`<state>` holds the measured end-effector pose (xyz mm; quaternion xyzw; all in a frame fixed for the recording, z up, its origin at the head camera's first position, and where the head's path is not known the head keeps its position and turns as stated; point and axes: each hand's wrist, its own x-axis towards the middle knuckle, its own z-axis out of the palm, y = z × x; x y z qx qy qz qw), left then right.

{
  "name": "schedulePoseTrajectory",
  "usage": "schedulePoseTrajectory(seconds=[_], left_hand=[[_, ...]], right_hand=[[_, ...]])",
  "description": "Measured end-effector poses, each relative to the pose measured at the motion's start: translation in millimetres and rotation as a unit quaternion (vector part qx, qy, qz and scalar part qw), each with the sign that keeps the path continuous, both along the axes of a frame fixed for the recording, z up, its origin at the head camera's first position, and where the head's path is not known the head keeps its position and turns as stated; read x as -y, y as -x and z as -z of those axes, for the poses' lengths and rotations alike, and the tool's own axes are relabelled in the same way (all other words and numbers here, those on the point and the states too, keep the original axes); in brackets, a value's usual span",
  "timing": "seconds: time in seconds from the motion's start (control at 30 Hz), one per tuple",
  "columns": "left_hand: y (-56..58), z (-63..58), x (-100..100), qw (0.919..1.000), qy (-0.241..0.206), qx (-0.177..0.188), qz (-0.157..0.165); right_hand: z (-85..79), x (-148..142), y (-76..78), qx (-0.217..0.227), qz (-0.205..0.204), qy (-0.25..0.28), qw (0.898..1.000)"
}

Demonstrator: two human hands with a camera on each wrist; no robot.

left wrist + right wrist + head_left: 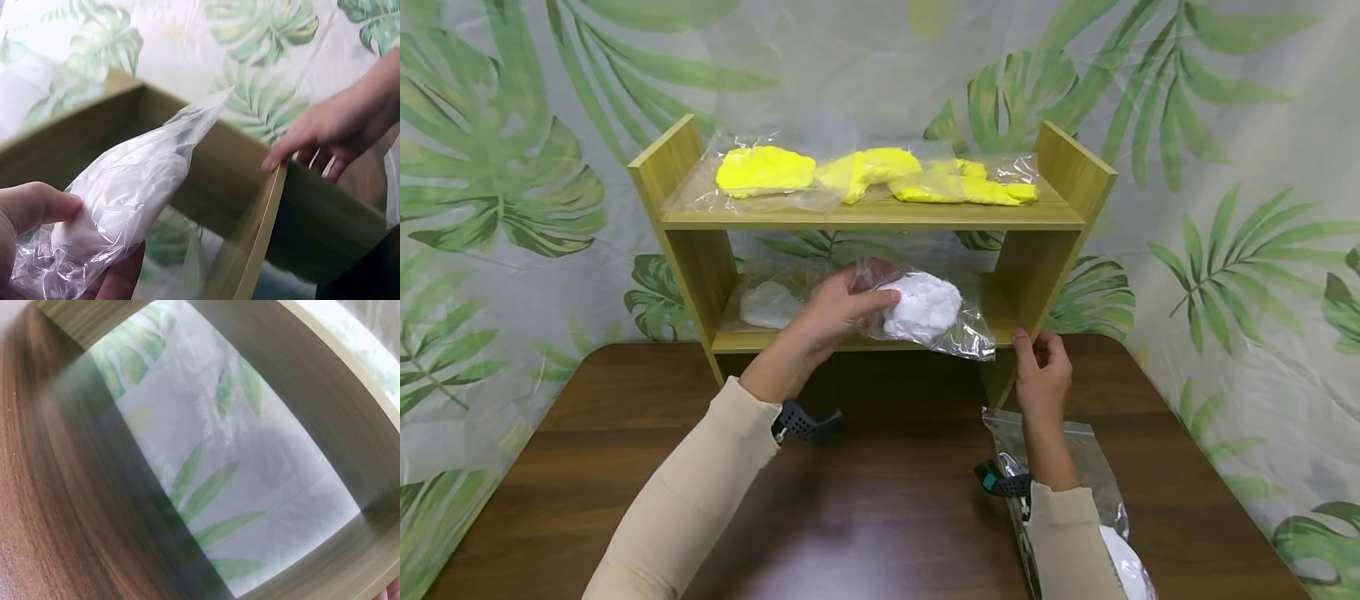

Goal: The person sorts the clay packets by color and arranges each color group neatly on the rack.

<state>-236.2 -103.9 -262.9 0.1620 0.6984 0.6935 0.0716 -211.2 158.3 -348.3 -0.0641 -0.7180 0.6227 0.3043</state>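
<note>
My left hand (838,308) grips a clear bag of white clay-like material (922,307) in front of the lower shelf, thumb on the near face. In the left wrist view the same bag (125,194) is held between thumb and fingers, its loose corner pointing up. With my right hand (1043,375) I hold the right side panel of the wooden shelf (872,218) near its lower board, thumb at the front edge and fingers curled outside. The right wrist view shows the shelf's underside space, with only fingertips (392,592) at its corner.
Yellow lumps in clear bags (765,172) lie along the top board. Another bagged white lump (769,305) lies at the lower board's left. A zip bag with white contents (1123,558) lies on the brown table (865,500) beneath my right forearm. A leaf-print cloth (850,75) hangs behind.
</note>
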Motion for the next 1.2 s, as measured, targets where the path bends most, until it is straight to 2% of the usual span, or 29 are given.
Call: schedulePoseTrajectory(seconds=[0.13,0.3,0.5,0.8,0.9,1.03,1.1,1.2], left_hand=[[18.9,-0.4,-3,1.0,0.004,0.002,-0.005],[30.8,0.7,-7,0.9997,-0.003,0.018,-0.017],[36.0,3.9,-5,0.9984,0.002,0.044,-0.036],[34.2,3.9,-7,0.9946,0.012,0.081,-0.063],[34.7,4.0,-10,0.993,0.035,0.08,-0.08],[35.6,3.3,-14,0.9886,0.089,0.067,-0.102],[35.3,3.5,-14,0.9838,0.13,0.048,-0.114],[34.4,4.2,-15,0.9712,0.194,-0.003,-0.139]], right_hand=[[-1.8,1,-1.5,0.004,0.001,-0.003,1.0],[-1.1,1,-1.9,0.009,-0.004,-0.005,1.0],[-1.9,3,-1.9,0.005,-0.006,-0.003,1.0],[-0.1,1,0.1,0.001,-0.006,0.003,1.0],[0.4,0,1.2,-0.001,-0.004,0.007,1.0],[0.6,-1,1.6,0.0,-0.001,0.011,1.0],[0.6,-1,1.4,0.005,0.0,0.01,1.0],[0.6,-1,0.8,0.013,-0.001,0.007,1.0]])
